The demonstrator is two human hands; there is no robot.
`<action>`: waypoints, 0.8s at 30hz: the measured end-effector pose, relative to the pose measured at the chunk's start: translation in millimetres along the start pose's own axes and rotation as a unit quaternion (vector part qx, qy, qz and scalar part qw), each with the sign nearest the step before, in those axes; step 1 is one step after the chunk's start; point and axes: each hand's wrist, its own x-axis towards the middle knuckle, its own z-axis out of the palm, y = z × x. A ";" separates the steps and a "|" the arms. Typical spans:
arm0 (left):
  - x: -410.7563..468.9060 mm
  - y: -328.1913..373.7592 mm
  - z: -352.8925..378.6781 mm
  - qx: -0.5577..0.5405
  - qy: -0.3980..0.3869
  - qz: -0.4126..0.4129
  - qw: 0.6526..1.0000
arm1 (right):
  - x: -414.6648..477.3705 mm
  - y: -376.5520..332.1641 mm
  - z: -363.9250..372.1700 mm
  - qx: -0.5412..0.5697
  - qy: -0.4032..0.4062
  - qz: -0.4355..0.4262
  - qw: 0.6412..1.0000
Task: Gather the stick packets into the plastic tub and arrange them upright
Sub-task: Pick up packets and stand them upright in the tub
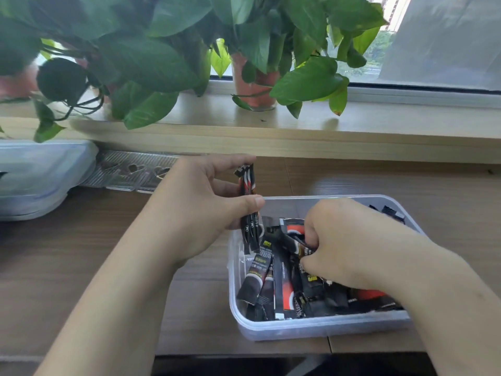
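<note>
While the left hand [200, 210] grips a small bundle of black stick packets [250, 210] upright between thumb and fingers, right at the tub's far left corner, the right hand [349, 245] is down inside the clear plastic tub [311, 328], fingers curled and pinched onto a packet in the pile! The bundle stands nearly vertical, its lower ends dipping just past the tub's rim, its tops peeking out under the index finger. Inside the tub, the loose packets [273, 280] lie in a jumble, black wrappers with red and orange patches, some leaning against the left wall, others flat and crossed over one another beneath the right wrist. A couple more dark packet ends [393, 213] poke up at the far right corner. The tub sits on a wooden desk [108, 253], close to its near edge. Off to the left there's a closed translucent container [38, 175], and beside it a clear plastic tray [130, 169] with heart-shaped hollows. Behind everything, leafy potted plants [151, 58] line the pale windowsill [379, 123], leaves trailing down over the ledge
</note>
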 end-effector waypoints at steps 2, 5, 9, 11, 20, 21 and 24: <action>1.0 0.8 -1.2 0.007 -0.009 -0.004 1.000 | 1.4 4.5 -6.1 0.001 -0.020 0.005 1.000; 2.2 2.7 -3.0 0.013 -0.029 -0.008 0.999 | 2.3 14.8 -18.1 0.027 -0.034 0.011 0.999; 2.7 2.9 -4.4 0.017 -0.047 -0.012 0.999 | 0.5 16.2 -34.0 0.163 -0.004 0.010 0.987; 1.9 3.1 -1.7 0.015 -0.056 -0.016 0.998 | 1.7 9.4 -35.3 0.207 0.029 0.007 0.978; 2.8 10.2 -4.6 -0.081 -0.033 -0.044 0.995 | -3.7 -14.2 -15.1 0.285 0.137 -0.095 0.944; 2.5 10.2 -5.1 -0.080 -0.034 -0.046 0.995 | -5.4 -15.7 -15.2 0.277 0.137 -0.108 0.945; 1.0 9.7 -3.2 -0.065 -0.039 -0.054 0.996 | -7.2 -19.0 -12.3 0.282 0.121 -0.105 0.946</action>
